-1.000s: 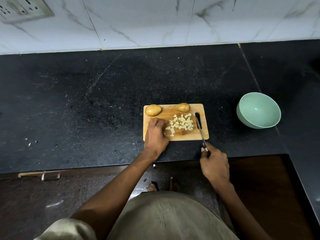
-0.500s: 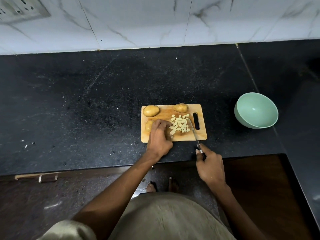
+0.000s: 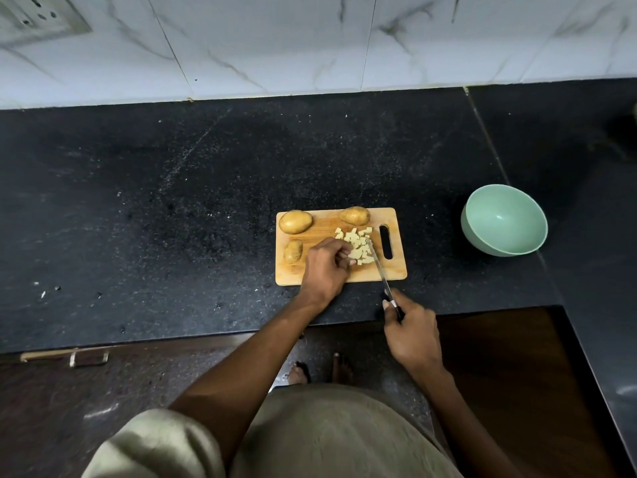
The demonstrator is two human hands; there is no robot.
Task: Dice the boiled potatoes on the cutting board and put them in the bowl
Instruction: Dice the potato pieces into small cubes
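gathering the potato cubes (image 3: 356,244) mid cutting board (image 3: 396,267), the left hand (image 3: 325,267) cups its fingers near the knife (image 3: 377,267) the right hand (image 3: 412,331) grips: risking a nick, or cubes spilling short of the bowl (image 3: 504,219).

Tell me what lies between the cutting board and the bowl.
Only bare black counter. In the head view nothing sits between the cutting board and the bowl.
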